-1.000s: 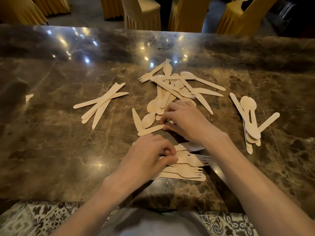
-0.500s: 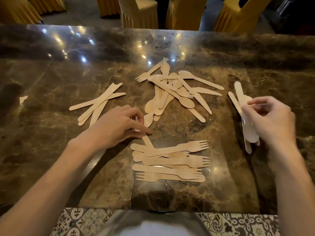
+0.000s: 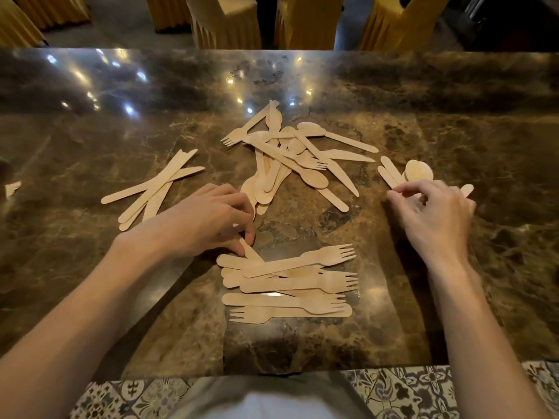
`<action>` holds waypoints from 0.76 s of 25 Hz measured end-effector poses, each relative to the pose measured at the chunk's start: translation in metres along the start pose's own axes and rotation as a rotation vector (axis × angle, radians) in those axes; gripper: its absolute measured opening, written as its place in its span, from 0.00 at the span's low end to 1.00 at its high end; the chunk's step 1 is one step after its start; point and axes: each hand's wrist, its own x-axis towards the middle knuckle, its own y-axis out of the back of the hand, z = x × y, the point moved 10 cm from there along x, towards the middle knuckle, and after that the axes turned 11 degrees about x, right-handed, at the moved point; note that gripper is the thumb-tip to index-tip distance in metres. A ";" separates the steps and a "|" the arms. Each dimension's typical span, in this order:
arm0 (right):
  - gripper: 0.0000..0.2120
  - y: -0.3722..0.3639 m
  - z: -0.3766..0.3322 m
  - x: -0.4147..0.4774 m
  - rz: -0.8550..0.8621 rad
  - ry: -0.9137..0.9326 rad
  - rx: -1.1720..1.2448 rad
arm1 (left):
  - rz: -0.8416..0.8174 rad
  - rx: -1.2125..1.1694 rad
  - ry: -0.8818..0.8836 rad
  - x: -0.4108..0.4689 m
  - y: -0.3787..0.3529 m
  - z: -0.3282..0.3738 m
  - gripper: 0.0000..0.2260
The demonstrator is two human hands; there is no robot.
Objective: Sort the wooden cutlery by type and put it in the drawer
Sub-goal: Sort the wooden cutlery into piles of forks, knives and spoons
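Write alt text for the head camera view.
Two bare hands sort wooden cutlery on a marble table: the left hand pinches a piece beside the fork pile, the right hand rests on the spoon pile. Knives lie left; an unsorted heap sits centre.

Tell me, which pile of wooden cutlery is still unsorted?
The middle heap beyond both hands: forks, spoons and knives lie crossed together. The left pile looks like knives only, the near pile forks only.

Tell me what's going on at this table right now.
A person is sorting wooden cutlery on a marble table. Knives lie left, forks near, spoons right, a mixed pile in the middle. The left hand pinches a piece by the forks; the right hand reaches over the spoons.
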 end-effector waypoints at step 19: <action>0.37 -0.112 -0.140 -0.114 -0.824 0.619 0.020 | 0.510 -0.614 1.001 -0.099 -0.015 -0.164 0.06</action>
